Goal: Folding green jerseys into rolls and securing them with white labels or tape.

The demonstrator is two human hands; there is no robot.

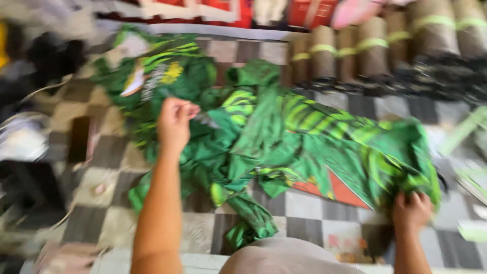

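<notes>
Person's knee at bottom centre; right hand (411, 210) grips green printed garment (284, 142) hem lower right, left hand (175, 124) pinches fabric mid-frame on checkered floor (304, 205). Best pull evenly, keeping cloth flat.

Whole view smeared by motion blur. Printed pattern on the crumpled green striped fabric garment (284, 137) too blurred to read, its yellow and white patches shapeless. Fingertips of the right hand (411, 210) buried in the cloth's edge; left hand (175, 124) closed, its grip unclear. Both forearms cut off at the bottom edge. Brown paper-wrapped rolls with green bands (375, 48) cropped at top. Dark heap at left (48, 61) unidentifiable.
</notes>
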